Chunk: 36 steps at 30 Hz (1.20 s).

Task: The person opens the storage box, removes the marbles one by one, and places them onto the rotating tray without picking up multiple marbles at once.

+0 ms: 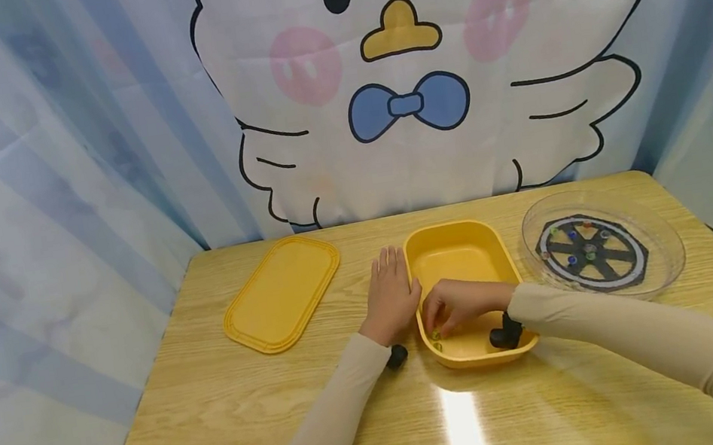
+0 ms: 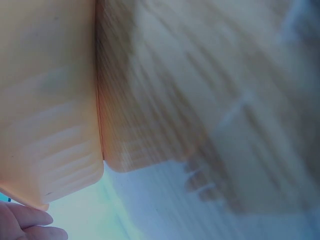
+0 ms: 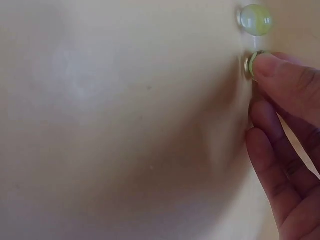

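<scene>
Inside a yellow plastic box (image 1: 457, 242), my right hand (image 1: 466, 300) pinches a yellow-green glass marble (image 3: 253, 65) between thumb and forefinger, close to the left wall. A second marble (image 3: 256, 20), clear with a yellow-green swirl, lies beside it on the box floor. My left hand (image 1: 390, 295) has its fingers straight and lies along the outside of the box's left wall. In the left wrist view, its fingertips (image 2: 37, 222) show at the lower left corner by the box's rim.
A yellow lid (image 1: 282, 294) lies at the left of the wooden table (image 1: 222, 431). On the right, a round clear tray (image 1: 666, 262) holds a dark, wheel-shaped piece (image 1: 562, 254) with several coloured marbles on it. A curtain with a printed bird (image 1: 417, 168) hangs behind the table.
</scene>
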Available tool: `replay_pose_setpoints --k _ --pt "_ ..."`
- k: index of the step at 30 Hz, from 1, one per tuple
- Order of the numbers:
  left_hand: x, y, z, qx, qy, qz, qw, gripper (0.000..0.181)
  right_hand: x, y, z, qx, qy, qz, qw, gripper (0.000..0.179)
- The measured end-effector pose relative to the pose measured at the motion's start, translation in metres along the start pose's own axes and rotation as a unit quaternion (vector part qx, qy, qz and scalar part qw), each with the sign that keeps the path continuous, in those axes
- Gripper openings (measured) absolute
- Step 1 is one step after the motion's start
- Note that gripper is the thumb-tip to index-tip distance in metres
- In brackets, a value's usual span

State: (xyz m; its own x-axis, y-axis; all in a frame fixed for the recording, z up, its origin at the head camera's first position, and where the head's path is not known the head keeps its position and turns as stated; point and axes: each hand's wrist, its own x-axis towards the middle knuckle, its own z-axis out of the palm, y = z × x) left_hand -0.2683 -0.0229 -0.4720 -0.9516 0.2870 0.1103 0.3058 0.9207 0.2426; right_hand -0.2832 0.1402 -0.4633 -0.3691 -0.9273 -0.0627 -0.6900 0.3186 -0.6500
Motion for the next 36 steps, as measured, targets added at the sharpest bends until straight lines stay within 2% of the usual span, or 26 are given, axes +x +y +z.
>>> replay_pose_setpoints --k 10,25,36 --pt "-0.0001 -0.0014 -0.0033 -0.033 -0.004 0.012 0.9994 0.059 -0.0002 0.0001 0.0015 -0.032 -0.010 -0.026 0.9991 0.012" --pt "0.0008 -0.0030 -0.0011 -0.037 -0.015 0.007 0.9992 0.060 -0.0008 0.0005 0.0036 -0.031 -0.016 -0.012 0.9993 0.014" --pt "-0.0005 -0.0027 -0.0014 -0.047 -0.003 0.015 0.9988 0.059 -0.0017 -0.0041 0.0013 -0.038 -0.008 -0.010 0.9992 0.011"
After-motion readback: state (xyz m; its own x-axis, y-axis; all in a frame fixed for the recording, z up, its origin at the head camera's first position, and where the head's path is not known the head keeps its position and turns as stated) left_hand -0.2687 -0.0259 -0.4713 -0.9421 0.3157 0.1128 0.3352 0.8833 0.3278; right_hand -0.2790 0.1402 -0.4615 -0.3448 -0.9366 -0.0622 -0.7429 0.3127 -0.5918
